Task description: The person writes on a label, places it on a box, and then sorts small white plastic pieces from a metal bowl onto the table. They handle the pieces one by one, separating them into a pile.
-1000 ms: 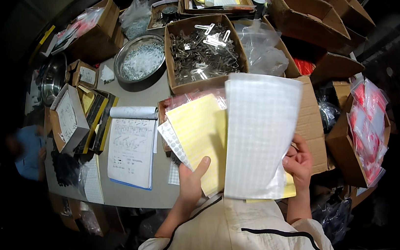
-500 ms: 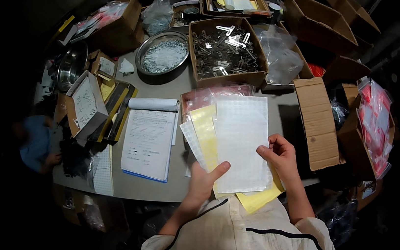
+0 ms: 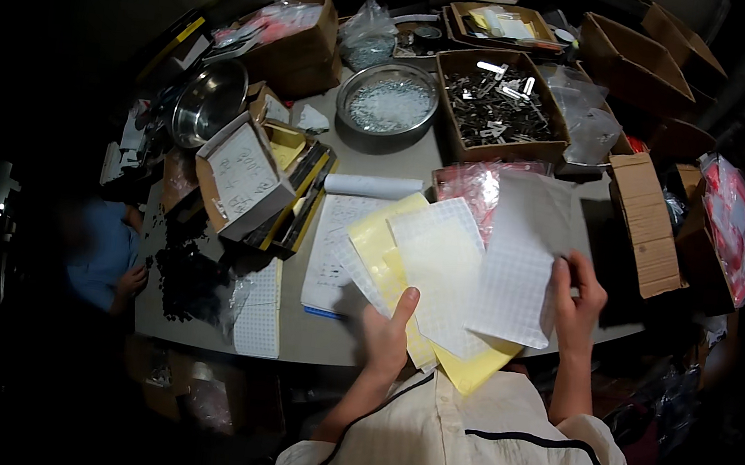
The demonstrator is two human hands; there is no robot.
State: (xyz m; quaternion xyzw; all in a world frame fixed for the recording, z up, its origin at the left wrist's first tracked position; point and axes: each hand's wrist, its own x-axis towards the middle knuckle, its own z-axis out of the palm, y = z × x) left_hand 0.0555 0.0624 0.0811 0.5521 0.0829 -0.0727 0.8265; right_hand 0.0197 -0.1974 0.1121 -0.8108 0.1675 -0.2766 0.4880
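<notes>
In my left hand (image 3: 386,337) is a fanned stack of white and yellow sheets (image 3: 437,267), clamped under the thumb near its lower left edge. Some of the white ones carry a fine grid pattern. My right hand (image 3: 579,302) pinches the right edge of a separate white gridded sheet (image 3: 524,259), which overlaps the right side of the fan. Below the fan, a yellow sheet (image 3: 478,366) sticks out against my shirt. Behind the papers lie a notepad with handwriting (image 3: 331,260) and clear bags with pink contents (image 3: 472,189), both partly covered.
Metal clips fill a cardboard box (image 3: 497,151); beside it stands a metal bowl (image 3: 382,145) of small shiny parts. Small black pieces (image 3: 188,276) lie at the left near a white box (image 3: 245,183). A cardboard flap (image 3: 649,227) rises at right. A person (image 3: 104,252) is at far left.
My right hand has moved right, drawing one white sheet partly off the stack and uncovering more white and yellow sheets in my left hand. The view has turned left, shifting the table rightward.
</notes>
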